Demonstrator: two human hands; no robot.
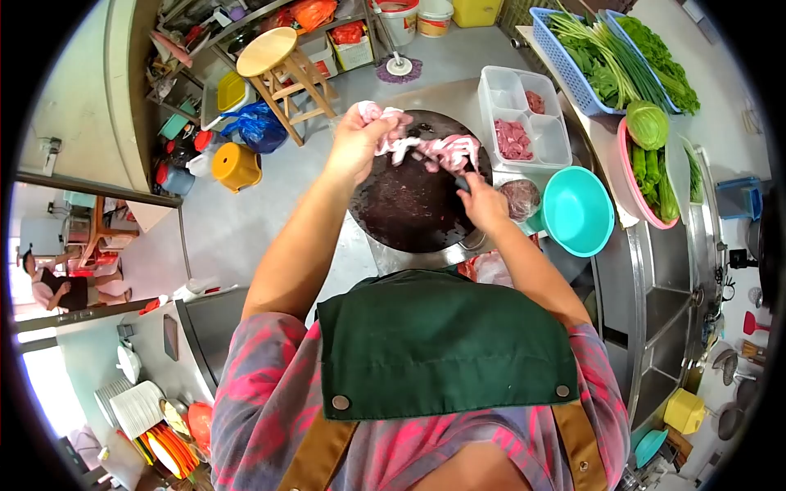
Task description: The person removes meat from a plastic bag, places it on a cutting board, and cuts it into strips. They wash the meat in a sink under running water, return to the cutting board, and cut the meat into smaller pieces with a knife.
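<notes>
Left hand (364, 143) clamped on one end of raw fatty meat (460, 150); the meat runs from there toward the right hand, over the far part of a dark round chopping board (401, 209). Right hand (486, 204) closed round a knife handle (464, 184); blade points toward the left hand, at the meat. Blur there, can't tell if the blade is cutting in. Board sits below both hands on a steel tabletop (463, 96). Beyond the right hand: clear four-compartment container (550, 142), meat pieces (513, 141) in two compartments. Just right of the right hand: wrapped round bundle (521, 200), then turquoise bowl (578, 211). Farther right: pink basin (629, 176) with green vegetables (653, 176), cabbage (648, 124) on top. Well left of the left hand: yellow stool (236, 166) on the floor (246, 217).
</notes>
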